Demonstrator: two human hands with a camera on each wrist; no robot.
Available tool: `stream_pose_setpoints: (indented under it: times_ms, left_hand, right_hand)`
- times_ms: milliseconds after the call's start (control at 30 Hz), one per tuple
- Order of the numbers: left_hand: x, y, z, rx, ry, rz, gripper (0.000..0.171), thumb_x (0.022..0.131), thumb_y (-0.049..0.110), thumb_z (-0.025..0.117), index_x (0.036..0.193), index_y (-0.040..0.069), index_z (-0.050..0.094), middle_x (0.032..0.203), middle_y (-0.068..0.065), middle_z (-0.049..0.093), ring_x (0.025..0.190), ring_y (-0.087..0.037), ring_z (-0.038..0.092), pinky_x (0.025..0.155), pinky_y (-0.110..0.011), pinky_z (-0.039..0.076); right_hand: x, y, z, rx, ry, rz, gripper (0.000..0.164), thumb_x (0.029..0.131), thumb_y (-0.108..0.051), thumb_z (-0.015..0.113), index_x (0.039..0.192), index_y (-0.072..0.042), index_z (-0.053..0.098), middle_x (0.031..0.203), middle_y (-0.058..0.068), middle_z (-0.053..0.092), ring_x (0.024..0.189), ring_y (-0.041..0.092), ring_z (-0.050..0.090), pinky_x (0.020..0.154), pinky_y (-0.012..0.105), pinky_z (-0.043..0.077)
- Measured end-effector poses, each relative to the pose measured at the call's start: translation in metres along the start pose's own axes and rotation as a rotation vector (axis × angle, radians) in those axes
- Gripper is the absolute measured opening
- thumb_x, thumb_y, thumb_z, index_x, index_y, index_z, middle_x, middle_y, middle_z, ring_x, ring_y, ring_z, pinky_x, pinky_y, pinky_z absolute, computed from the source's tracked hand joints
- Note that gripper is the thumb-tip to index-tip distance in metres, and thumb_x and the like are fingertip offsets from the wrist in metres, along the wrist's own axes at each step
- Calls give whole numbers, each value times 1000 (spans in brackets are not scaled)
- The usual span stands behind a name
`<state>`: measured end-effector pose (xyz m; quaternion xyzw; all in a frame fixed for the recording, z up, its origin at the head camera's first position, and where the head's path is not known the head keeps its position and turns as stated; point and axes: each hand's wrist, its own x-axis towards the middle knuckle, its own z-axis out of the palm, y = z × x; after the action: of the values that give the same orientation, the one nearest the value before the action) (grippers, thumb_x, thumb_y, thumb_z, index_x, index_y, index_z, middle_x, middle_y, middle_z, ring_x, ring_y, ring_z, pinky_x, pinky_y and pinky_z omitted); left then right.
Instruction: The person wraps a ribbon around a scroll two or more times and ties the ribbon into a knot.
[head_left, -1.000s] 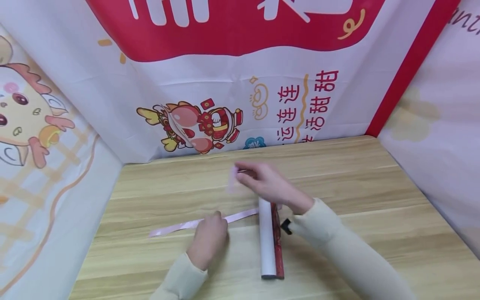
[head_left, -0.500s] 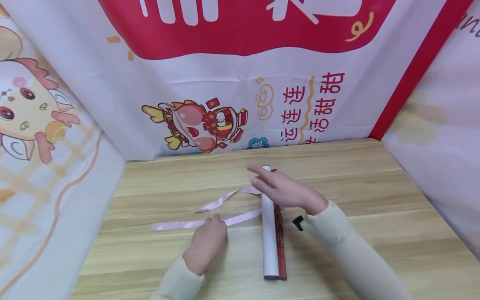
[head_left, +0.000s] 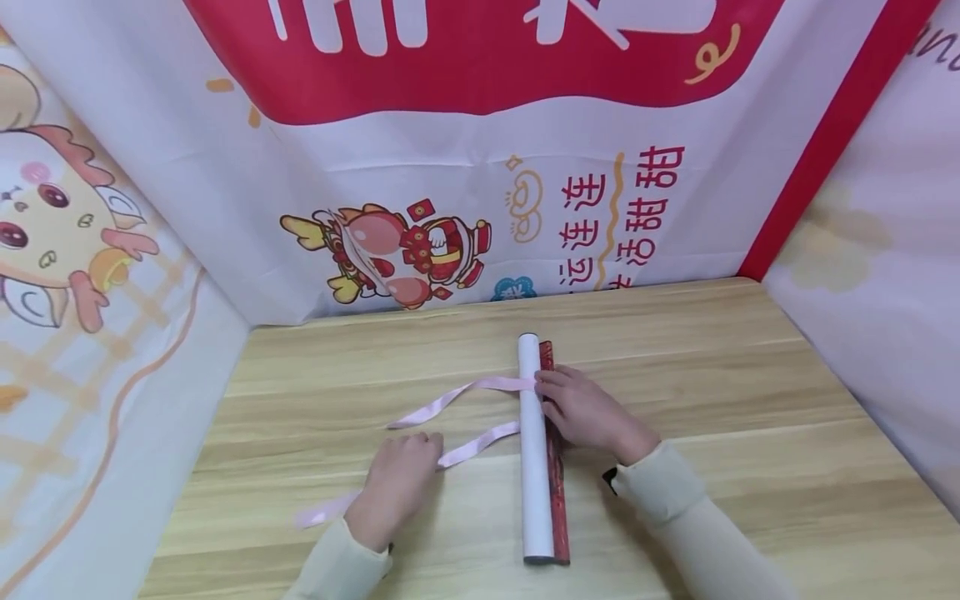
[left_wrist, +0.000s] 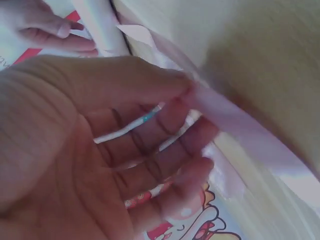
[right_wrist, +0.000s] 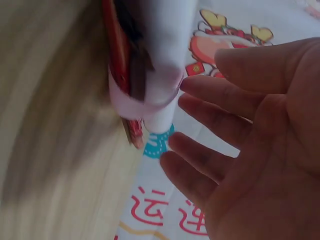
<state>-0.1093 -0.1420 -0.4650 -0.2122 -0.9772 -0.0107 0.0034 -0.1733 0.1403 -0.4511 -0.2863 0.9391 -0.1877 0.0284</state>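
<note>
A white rolled-up sheet (head_left: 536, 492) lies lengthwise on the table, with a dark red strip (head_left: 560, 525) along its right side. Pink ribbon (head_left: 480, 444) loops round the roll, as the right wrist view shows, and its two tails run out to the left. My left hand (head_left: 397, 482) pinches the nearer tail (left_wrist: 240, 120) between thumb and forefinger, the other fingers loosely bent. My right hand (head_left: 588, 414) is at the roll's right side, fingers extended. In the right wrist view its forefinger tip (right_wrist: 187, 85) is right at the ribbon band (right_wrist: 132, 107).
The wood-grain table (head_left: 712, 367) meets a white printed cloth (head_left: 420, 150) along its back edge. More printed cloth hangs at the left (head_left: 67, 350) and right (head_left: 870, 275). The far ribbon tail (head_left: 442, 402) lies loose on the table.
My right hand held the far ribbon tail up, let it drop to the left, then came down to the roll. My left hand has drawn the nearer tail toward me.
</note>
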Motion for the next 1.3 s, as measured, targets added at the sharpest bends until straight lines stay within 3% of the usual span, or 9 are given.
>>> stream_pose_setpoints:
  times_ms: [233,400,500,600,700,867,1067,1167,1300]
  left_hand:
    - [0,-1,-13,-232,88,47,22,83,9,60,105,13,62,90,1,57,74,-11,55,68,-30,52]
    - [2,-4,-22,-268,218,120,25,81,6,63,105,14,64,90,3,60,75,-8,53,68,-27,51]
    - [6,-3,-27,-277,272,140,22,83,6,62,102,15,65,89,3,62,74,-7,54,65,-26,50]
    - [9,2,-33,-293,307,134,18,84,7,64,99,17,66,88,6,63,73,-5,55,63,-25,49]
    - [11,10,-38,-327,343,158,15,83,9,67,96,17,67,87,8,65,75,-4,57,66,-24,50]
    - [11,25,-44,-370,379,188,9,82,12,70,90,16,66,84,10,65,76,-4,59,67,-23,51]
    - [1,26,-49,-396,341,79,13,80,13,72,92,15,68,88,6,68,82,-7,63,74,-26,53]
    - [-3,22,-52,-396,335,27,15,79,15,73,93,16,69,87,5,68,80,-7,62,71,-26,53]
    - [-7,17,-57,-427,376,14,14,79,15,73,92,17,69,83,7,67,71,-4,57,64,-23,51]
  right_hand:
    - [0,-6,9,-18,15,-76,41,95,-20,52,129,2,57,140,14,51,137,39,33,113,48,24]
    - [-1,-9,9,8,-30,-29,43,96,-24,51,134,-4,55,144,8,48,142,33,26,114,47,22]
    - [-3,-14,8,23,-13,-10,45,96,-25,52,137,-7,53,145,5,47,142,28,27,114,45,22]
    - [-4,-28,5,91,33,-39,44,93,-25,57,134,-10,55,138,4,53,135,22,39,110,41,31]
    - [-1,-48,6,217,53,-115,40,91,-26,62,127,-11,60,124,1,62,114,15,56,97,34,45]
    - [5,-72,18,379,53,-176,30,90,-31,63,115,-16,65,99,-10,66,81,2,58,69,18,50]
    - [5,-70,23,418,162,-57,10,91,-22,61,98,-19,69,85,-13,64,71,-2,56,63,17,49]
    - [3,-63,16,428,190,11,10,91,-19,61,99,-18,68,83,-10,63,69,1,57,61,20,50]
    - [4,-54,6,440,253,101,13,92,-21,59,103,-18,66,85,-5,64,68,4,56,58,22,50]
